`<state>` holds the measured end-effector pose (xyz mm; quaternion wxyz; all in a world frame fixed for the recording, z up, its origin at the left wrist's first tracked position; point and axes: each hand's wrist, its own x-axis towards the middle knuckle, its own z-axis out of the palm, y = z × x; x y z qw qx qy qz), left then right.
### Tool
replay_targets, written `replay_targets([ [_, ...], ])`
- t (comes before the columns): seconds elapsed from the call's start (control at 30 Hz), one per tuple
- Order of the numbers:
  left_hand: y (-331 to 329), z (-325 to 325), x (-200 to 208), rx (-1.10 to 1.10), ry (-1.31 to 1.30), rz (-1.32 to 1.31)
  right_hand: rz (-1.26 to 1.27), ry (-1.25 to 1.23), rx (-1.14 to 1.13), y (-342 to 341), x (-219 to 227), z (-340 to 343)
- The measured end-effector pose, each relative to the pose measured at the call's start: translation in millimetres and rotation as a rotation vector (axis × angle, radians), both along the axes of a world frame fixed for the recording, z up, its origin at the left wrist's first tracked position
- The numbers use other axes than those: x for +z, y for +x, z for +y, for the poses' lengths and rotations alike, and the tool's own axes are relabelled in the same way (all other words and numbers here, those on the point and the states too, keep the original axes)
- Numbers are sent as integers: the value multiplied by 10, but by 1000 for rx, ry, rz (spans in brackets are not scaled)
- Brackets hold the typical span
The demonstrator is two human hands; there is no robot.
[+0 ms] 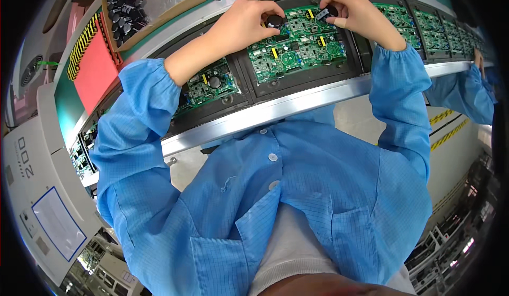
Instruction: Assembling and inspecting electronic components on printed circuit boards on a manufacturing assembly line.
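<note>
My left hand pinches a black cylindrical capacitor between thumb and fingers, over the upper left of a green circuit board panel. In my right hand is a second black capacitor, tilted, with a pale marking on its side. It is held over the upper right of the same panel. Whether either capacitor touches the panel I cannot tell. Yellow parts and round green coils or outlines show on the panel. It sits in a dark carrier on the line.
An open cardboard box with several black capacitors stands at upper left, beside a red sheet. More carriers with boards run right, where another person's hand reaches in. A metal rail edges the line nearest me.
</note>
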<state>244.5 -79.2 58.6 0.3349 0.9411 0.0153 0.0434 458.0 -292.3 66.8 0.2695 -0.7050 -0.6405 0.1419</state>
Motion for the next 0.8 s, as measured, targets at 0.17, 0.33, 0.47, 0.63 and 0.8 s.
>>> replay_targets([
  [0.17, 52, -14, -223, -162, 128, -121, -46, 20, -2, 41, -200, -94],
  [0.33, 74, -30, -247, -155, 155, -140, -95, 51, -10, 24, -331, -47],
  [0.47, 114, -36, -219, -190, 186, -145, -84, 47, -38, -24, -333, -40],
  [0.63, 160, -34, -182, -195, 233, -131, -126, 52, -81, -66, -351, -34],
  [0.8, 180, -171, -158, -164, 226, -72, -153, 97, -78, -80, -362, -95],
])
